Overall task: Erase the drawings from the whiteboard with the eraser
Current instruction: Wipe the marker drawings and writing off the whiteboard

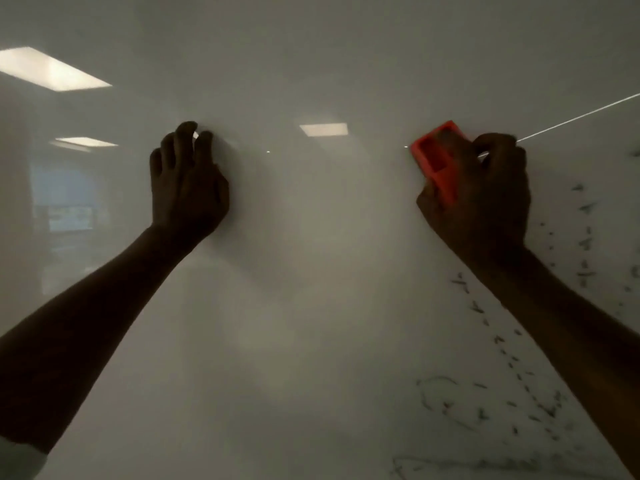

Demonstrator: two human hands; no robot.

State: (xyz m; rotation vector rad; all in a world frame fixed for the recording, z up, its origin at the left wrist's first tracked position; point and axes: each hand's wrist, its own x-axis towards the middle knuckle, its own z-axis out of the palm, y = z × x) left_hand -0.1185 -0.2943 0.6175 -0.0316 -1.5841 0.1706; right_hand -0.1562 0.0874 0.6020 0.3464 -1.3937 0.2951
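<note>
- Right hand (479, 199) holds the orange eraser (437, 161) against the whiteboard (311, 271); the fingers are curled around its right and lower part, and the thumb lies under its lower end.
- About half of the eraser sticks out from the hand to the upper left, tilted, and it has two rectangular hollows on the face that looks at the camera.
- Left hand (188, 183) is at about the same height, well apart from the eraser, to the left. It is empty, with the fingers bent loosely and close together, and the fingertips (187, 128) point up at the board.
- I cannot say for sure if the left fingertips really touch the board or only stay just in front of it, because the hand is very dark.
- Both forearms come up from the lower corners; a bit of white sleeve (19, 460) shows at the bottom left corner.
- Broken remains of dark marker drawings (519, 386) are on the lower right part of the board, below and beside the right forearm: short dashes, small marks, and a faint rounded outline (436, 393) near the bottom.
- The middle and the left part of the board look wiped, with no marks.
- One thin bright line (581, 117) goes from beside the right hand up to the right edge.
- The glossy surface reflects rectangular ceiling lights (52, 69) at the upper left and another one (323, 129) between the two hands.
</note>
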